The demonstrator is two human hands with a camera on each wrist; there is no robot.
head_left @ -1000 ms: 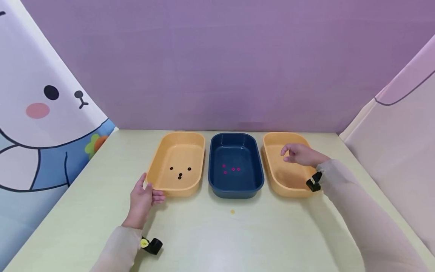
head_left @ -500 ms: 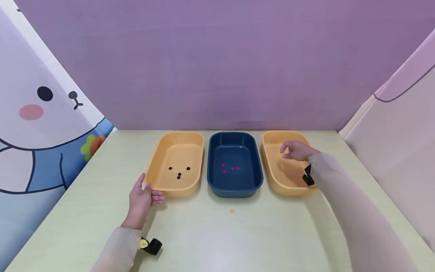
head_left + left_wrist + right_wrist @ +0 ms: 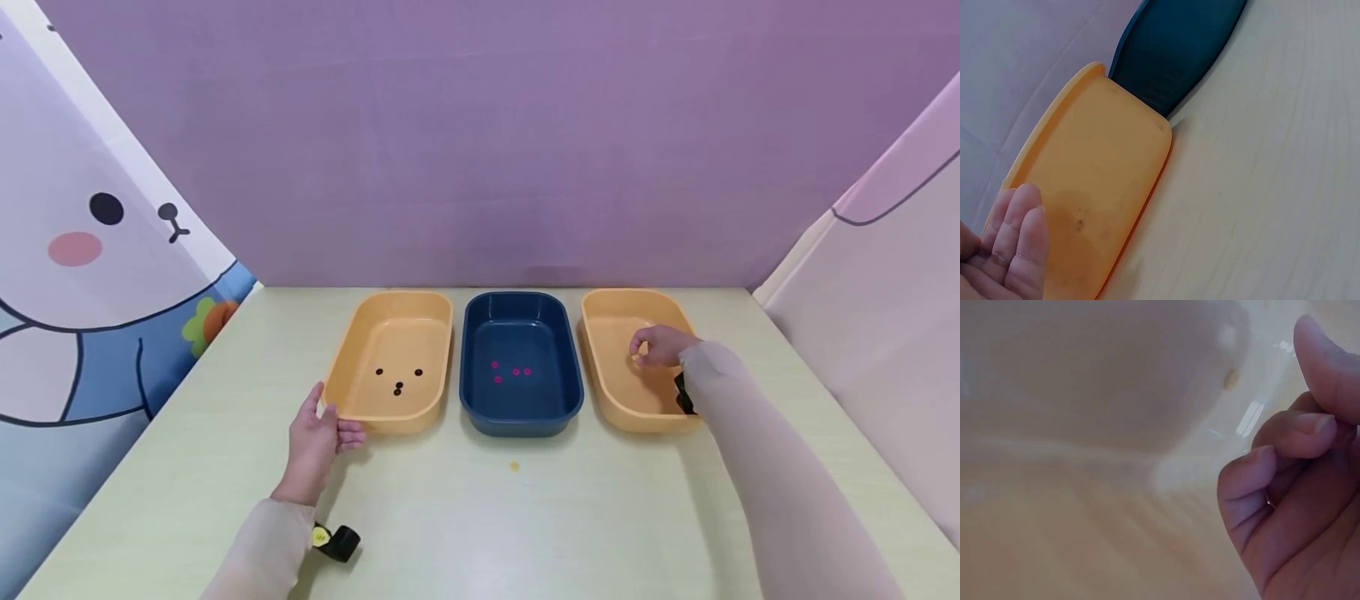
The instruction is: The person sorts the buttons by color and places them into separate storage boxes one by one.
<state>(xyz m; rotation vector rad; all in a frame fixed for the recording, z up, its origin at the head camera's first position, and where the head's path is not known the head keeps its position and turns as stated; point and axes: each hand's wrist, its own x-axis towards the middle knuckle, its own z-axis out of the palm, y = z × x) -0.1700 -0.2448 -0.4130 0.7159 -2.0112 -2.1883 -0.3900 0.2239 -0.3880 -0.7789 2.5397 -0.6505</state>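
At the near left corner of the left yellow tray [image 3: 386, 420], my left hand [image 3: 313, 446] rests with its fingers extended along the outer wall. In the left wrist view, those fingers [image 3: 1025, 250] lie close to the yellow wall. My right hand [image 3: 663, 344] is inside the right yellow tray [image 3: 626, 414], thumb and forefinger lowered towards its floor. Its other fingers [image 3: 1244, 475] are curled, and its thumb stands apart in the right wrist view. A small yellow bead-like piece [image 3: 1230, 379] lies in the tray, apart from the thumb tip. The palm looks bare; the forefinger is mostly hidden.
Between the yellow trays stands a dark blue tray [image 3: 521, 421] with several small pink rings [image 3: 516, 372]. Several small black rings [image 3: 399, 385] lie in the left yellow tray. A small yellow piece [image 3: 513, 467] is on the table [image 3: 480, 525]. A purple cloth backdrop [image 3: 495, 150] rises behind.
My right hand has moved down and slightly nearer inside the right tray, its thumb and forefinger coming closer together. My left hand has stayed at the left tray's corner.
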